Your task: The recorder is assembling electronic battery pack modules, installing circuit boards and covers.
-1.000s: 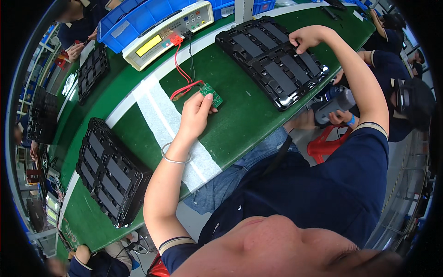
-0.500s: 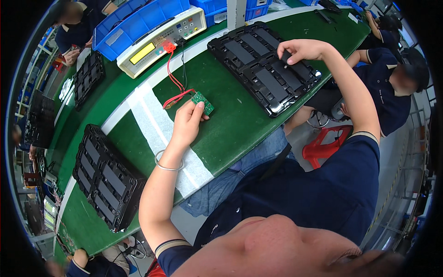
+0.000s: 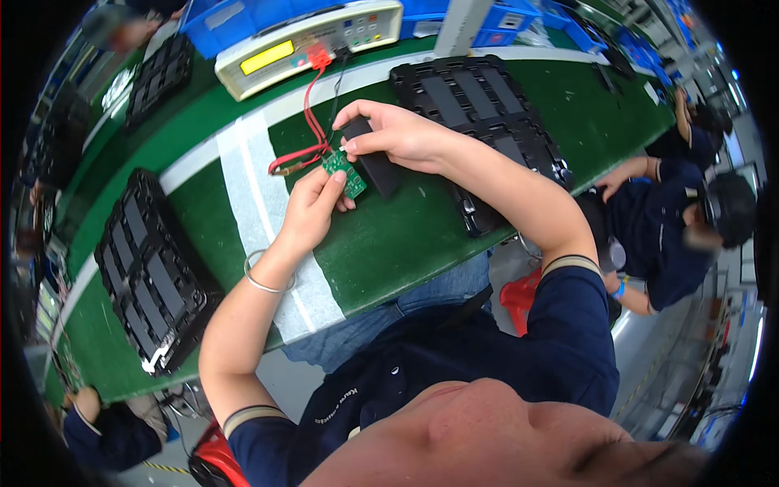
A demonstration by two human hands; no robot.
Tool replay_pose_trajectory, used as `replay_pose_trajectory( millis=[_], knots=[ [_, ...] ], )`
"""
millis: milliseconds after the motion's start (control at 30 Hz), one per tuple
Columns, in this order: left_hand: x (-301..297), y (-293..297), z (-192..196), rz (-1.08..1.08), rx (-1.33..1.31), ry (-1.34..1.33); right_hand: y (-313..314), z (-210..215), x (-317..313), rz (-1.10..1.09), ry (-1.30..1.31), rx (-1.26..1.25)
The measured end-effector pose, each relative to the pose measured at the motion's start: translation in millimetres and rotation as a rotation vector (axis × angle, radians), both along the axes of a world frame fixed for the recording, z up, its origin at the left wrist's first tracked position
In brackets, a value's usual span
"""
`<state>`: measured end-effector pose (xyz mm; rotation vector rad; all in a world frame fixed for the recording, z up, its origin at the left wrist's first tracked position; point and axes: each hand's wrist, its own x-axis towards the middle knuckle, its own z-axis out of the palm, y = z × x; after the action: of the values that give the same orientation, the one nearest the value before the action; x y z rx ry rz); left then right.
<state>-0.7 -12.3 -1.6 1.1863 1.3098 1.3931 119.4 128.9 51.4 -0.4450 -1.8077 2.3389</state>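
Note:
Between the thumb and fingers of my left hand is a small green circuit board. Red wires run from the board up to a bench tester. My right hand grips a flat black rectangular block by its upper end, right beside the board. Its fingertips are close to the board's top edge; whether block and board touch, I cannot tell. To the right, partly behind my right forearm, lies a black tray holding several similar dark blocks.
The cream bench tester with a lit yellow display stands at the back, before blue bins. Another loaded black tray is on the left. A white strip crosses the green table. Co-workers sit at right and lower left.
My right hand has lifted a black block out of the right tray and brought it left to the circuit board. My left hand still holds the board. The whole view has shifted slightly.

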Motion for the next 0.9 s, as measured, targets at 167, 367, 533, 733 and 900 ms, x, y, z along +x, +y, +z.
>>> replay_pose_trajectory(
  millis=[167, 367, 533, 733, 900],
  knots=[
    [1.5, 3.1, -4.7, 0.054, -0.014, -0.083, -16.2, -8.2, 12.5, -0.038, -0.03, 0.072],
    [2.1, -1.2, 4.9, 0.03, -0.04, -0.057, -19.1, -11.8, 14.1, -0.051, -0.066, 0.189],
    [-0.8, 1.2, 4.3, -0.01, -0.033, -0.027, -17.0, -13.9, 10.4, -0.079, -0.108, 0.238],
    [-0.9, 0.2, 6.9, -0.036, -0.056, -0.075, -15.2, -13.8, 9.7, -0.065, -0.13, 0.25],
    [-1.3, 2.5, 8.3, -0.076, -0.038, -0.069, -13.3, -17.3, 10.6, -0.047, -0.127, 0.257]
  ],
)
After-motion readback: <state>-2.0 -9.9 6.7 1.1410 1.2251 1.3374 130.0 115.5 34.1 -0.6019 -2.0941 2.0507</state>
